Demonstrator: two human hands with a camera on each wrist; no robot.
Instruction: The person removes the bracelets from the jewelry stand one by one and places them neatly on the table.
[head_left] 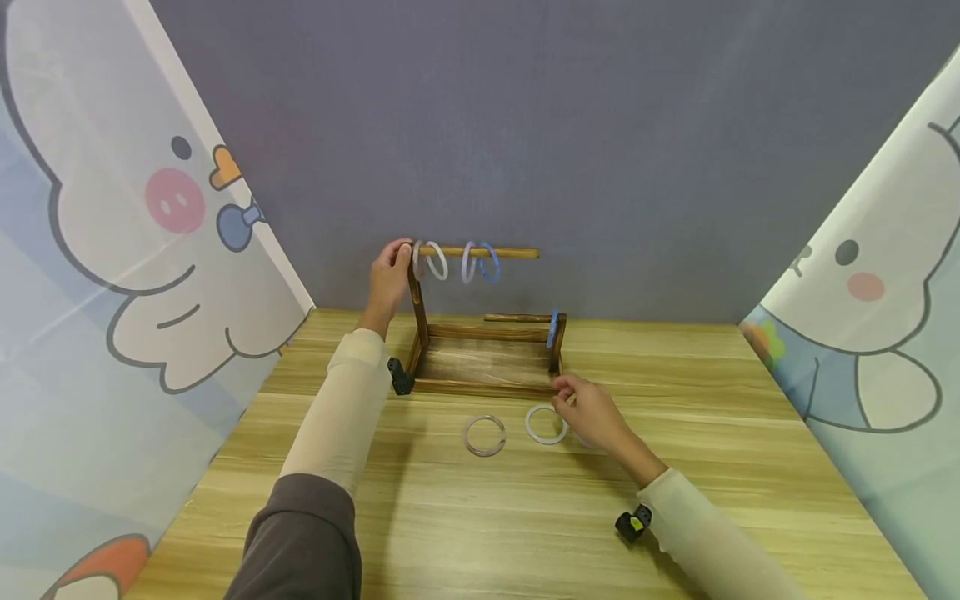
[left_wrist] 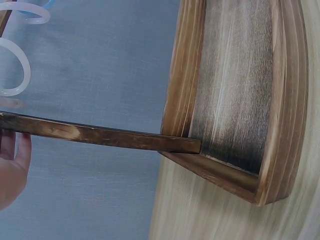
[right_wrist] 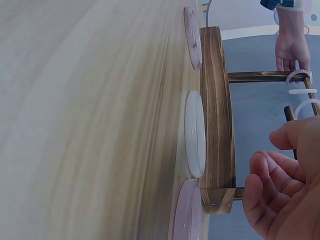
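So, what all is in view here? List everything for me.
Rack: 1, brown, on the table
Rings: 3, pale pink, one on the rack's upper bar, two on the table
Rings: 2, white, one on the upper bar, one on the table
Ring: 1, lilac, upper bar
Rings: 2, blue, one on the upper bar, one on the lower bar
Table: 1, light wood, under the rack
Wall: 1, grey, behind the rack
Cartoon panels: 2, mostly white and blue, either side
Wrist cameras: 2, black, one per wrist
Sleeves: 2, cream, left also dark grey, on the arms
Left hand: 1, bare, holding the rack's left post
Right hand: 1, bare, near the rack's right front corner
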